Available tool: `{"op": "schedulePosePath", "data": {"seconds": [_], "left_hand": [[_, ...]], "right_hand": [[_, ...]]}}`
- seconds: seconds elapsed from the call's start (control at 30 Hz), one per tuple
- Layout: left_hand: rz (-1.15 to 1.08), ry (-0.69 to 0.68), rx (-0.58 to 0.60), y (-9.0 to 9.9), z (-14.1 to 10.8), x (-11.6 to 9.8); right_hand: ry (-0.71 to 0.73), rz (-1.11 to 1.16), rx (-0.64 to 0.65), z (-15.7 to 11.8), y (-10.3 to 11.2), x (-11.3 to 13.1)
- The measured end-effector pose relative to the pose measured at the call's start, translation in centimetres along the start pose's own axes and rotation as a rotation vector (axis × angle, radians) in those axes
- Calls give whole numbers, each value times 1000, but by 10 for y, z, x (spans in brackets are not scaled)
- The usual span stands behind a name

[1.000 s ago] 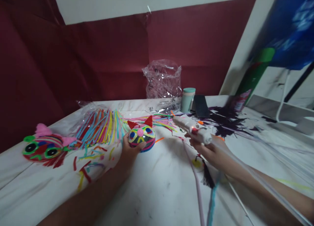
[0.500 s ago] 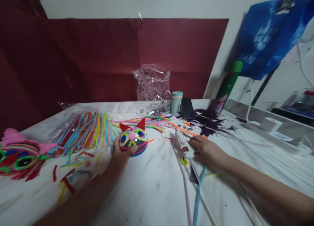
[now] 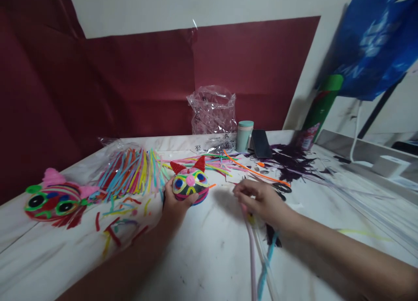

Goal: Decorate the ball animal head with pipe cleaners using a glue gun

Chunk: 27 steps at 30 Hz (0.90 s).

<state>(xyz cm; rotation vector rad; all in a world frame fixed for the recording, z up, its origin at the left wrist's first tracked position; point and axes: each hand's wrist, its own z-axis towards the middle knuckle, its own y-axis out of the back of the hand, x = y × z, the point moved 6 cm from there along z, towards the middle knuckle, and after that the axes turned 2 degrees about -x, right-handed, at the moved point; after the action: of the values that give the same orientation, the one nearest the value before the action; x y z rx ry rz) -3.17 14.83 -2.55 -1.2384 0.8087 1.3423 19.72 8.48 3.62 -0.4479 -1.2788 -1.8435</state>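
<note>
My left hand (image 3: pixel 176 205) is wrapped round the left and lower side of a small rounded cat-face craft (image 3: pixel 191 187), its thumb across the front. The craft has red pointed ears, a pink nose, blue eyes and yellow pipe-cleaner outlines. To its right, my right hand (image 3: pixel 261 201) is raised over the table with fingers curled and pinched; what they hold, if anything, is hidden. Beneath that hand run a lilac pipe cleaner (image 3: pixel 252 257), a blue pipe cleaner (image 3: pixel 267 266) and a clear strip. Black-handled scissors (image 3: pixel 281 188) lie just beyond it. No glue gun is visible.
A finished-looking pink-eared craft face (image 3: pixel 54 203) sits at the left. Bundled colourful pipe cleaners (image 3: pixel 130 170) and cut scraps (image 3: pixel 114 231) lie nearby. At the back stand a clear bag (image 3: pixel 214 113), a green-lidded cup (image 3: pixel 244 135) and a phone (image 3: pixel 261 143); dark purple shreds (image 3: pixel 290 159) spread rightward.
My right hand has come off the white glue gun, lifted and curled its fingers; the gun no longer shows and scissors do. The view has shifted left. My left hand keeps its hold.
</note>
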Motion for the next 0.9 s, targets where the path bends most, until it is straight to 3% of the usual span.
{"op": "schedulePosePath", "data": {"seconds": [0.13,0.27,0.4,0.63,0.77,0.9], "left_hand": [[60,-43,64,-2,-4,-7],[81,-96,31,-3,-8,-16],[136,-106,7,-4,-10,-20],[116,-154,-18,-3,-13,-24],[167,-229,-51,-3,-16,-33],[179,-196,-29,-4,-15,-34]], "right_hand": [[-23,220,-40,17,-43,15],[-46,235,-76,25,-61,19],[-54,132,-112,26,-63,23],[-105,170,-134,26,-70,15],[-75,40,-191,26,-68,20],[-32,17,-223,24,-60,22]]}}
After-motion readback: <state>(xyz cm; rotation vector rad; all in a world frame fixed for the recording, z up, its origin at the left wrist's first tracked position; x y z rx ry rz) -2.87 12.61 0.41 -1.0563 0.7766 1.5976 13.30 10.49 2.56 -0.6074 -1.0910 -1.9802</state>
